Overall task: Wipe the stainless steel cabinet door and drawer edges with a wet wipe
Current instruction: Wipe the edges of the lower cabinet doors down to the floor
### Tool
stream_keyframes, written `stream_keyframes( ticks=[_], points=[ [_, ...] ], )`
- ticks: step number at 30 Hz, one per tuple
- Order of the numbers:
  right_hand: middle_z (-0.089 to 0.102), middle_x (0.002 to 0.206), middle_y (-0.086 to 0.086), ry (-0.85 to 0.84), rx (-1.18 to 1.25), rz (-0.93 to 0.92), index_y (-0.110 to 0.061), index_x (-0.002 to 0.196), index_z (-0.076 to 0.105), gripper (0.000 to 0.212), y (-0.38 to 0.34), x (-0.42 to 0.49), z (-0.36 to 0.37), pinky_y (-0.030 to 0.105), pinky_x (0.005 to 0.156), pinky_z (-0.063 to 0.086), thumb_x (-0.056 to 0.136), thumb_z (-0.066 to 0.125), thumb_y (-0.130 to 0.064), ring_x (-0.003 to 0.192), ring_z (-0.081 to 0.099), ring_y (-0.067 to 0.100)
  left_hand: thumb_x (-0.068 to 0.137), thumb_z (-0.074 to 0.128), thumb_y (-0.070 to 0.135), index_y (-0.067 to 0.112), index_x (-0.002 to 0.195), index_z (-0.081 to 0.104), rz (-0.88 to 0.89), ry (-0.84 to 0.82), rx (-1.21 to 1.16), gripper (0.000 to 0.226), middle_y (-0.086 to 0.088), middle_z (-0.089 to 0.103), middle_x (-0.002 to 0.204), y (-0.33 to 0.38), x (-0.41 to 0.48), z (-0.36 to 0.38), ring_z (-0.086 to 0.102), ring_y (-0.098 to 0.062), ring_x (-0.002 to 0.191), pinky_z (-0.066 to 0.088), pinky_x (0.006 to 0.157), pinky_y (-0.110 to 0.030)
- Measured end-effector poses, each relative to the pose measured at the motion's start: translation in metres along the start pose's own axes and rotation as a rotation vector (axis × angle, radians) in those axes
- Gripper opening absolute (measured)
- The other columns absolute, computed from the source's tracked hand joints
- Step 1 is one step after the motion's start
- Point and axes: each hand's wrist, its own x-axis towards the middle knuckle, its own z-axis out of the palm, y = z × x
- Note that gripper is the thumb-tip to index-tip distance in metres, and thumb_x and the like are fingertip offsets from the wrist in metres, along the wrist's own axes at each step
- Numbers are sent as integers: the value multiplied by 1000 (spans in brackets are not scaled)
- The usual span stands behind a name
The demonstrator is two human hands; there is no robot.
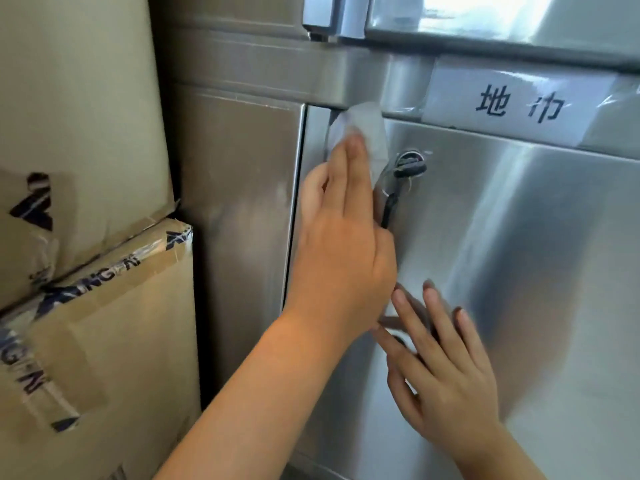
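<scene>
Left hand (343, 244) reached up from the lower left, fingers straight and together, flat against the wet wipe (367, 126). It pressed the wipe rather than clutching it; the thumb was hidden, so I can't tell if it also pinched the cloth. The wipe sat at the top left corner of the cabinet door (519, 271), bunched over the gap where the door's left edge met the steel rail (270, 71) above. Flat fingers probably pushed the cloth into that seam, where grime collects. One fold hung down by the key (408, 164) in the lock, close to it; contact unclear.

Right hand (446, 372) lay lower on the door face near its left edge, fingers spread and straight, holding nothing. Likely bracing the door shut so it didn't swing under the wiping pressure.

Paper label (512, 105) with handwritten characters was taped along the door's top edge, right of the wipe. Side panel (235, 202) was just left of the door, and taped cardboard boxes (86, 133) were stacked beyond it. Judged mid-task: corner under work, with the left edge below probably next.
</scene>
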Motion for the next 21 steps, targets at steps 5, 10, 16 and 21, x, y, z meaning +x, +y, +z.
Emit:
stream_keyframes(
  ticks=[5,10,16,21],
  points=[
    [33,154,4,-15,-4,3,-25,140,47,52,0,1,-1,45,116,18,88,45,-23,142,29,30,82,33,2,-4,146,12,90,-77,53,68,-23,32,144,-2,15,-16,30,-19,111,18,100,-13],
    [34,153,5,-2,23,14,-24,140,48,49,0,3,-1,45,116,18,90,48,-22,142,29,31,84,35,-1,-7,145,16,109,-42,30,64,-21,45,130,-9,5,-11,33,-15,98,21,91,-12],
    [38,150,7,30,23,4,-23,136,53,47,1,6,-2,45,116,20,90,47,-18,142,28,31,88,33,8,-1,146,17,1,-104,0,61,-19,36,144,-39,-83,16,34,-23,121,14,106,-10],
    [41,147,8,54,17,4,-22,133,56,46,1,6,-1,46,116,19,89,48,-14,142,27,31,82,46,7,-7,143,22,-160,-346,70,68,-24,26,148,-75,-189,42,27,-32,132,23,110,-34]
  ],
)
